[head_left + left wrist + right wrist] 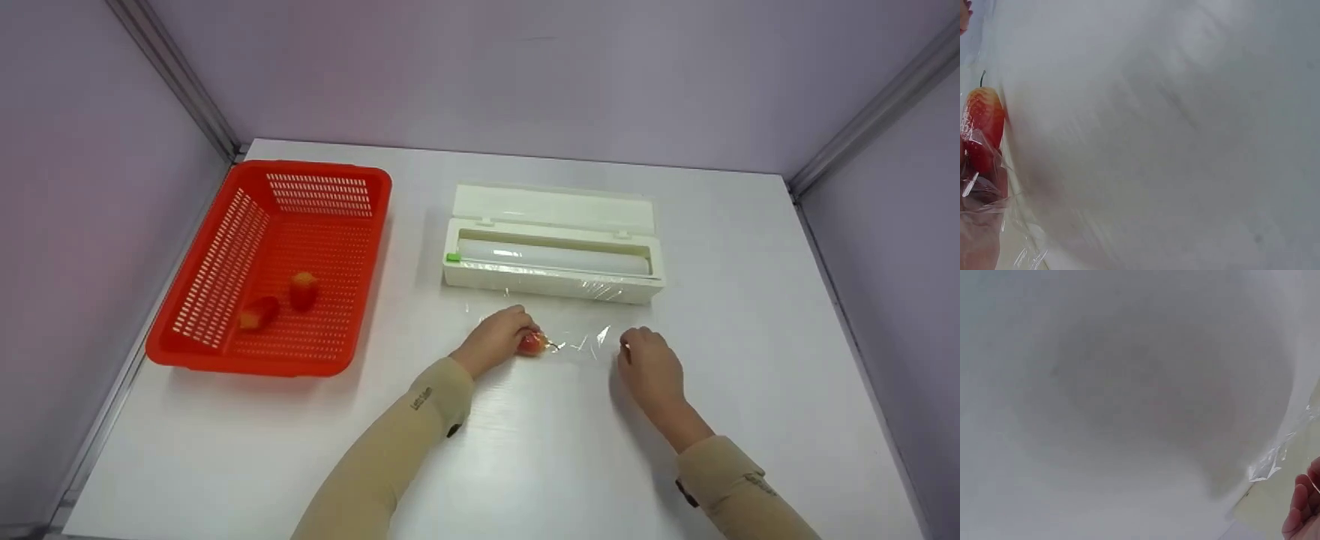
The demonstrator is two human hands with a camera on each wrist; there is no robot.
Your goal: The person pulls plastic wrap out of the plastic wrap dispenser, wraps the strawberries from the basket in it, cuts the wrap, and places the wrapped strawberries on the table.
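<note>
My left hand (496, 339) grips a red fruit (532, 343) that shades to yellow-orange near its thin stem. In the left wrist view, clear cling film lies over part of the fruit (985, 121) and the fingers. The film (574, 341) stretches over the table from the front of a white film dispenser (551, 289). Just beyond the film's right edge hovers my right hand (651, 371), its fingers loosely bent with nothing visible in them. In the right wrist view a crumpled film corner (1265, 468) shows apart from the fingers (1299, 500).
On the left of the white table (540, 465) stands a red plastic basket (364, 281) holding two red-orange fruits (303, 291). The dispenser's lid (555, 206) is folded back, with the film roll (551, 256) inside. A green slider (453, 257) sits at its left end. Panels surround the table.
</note>
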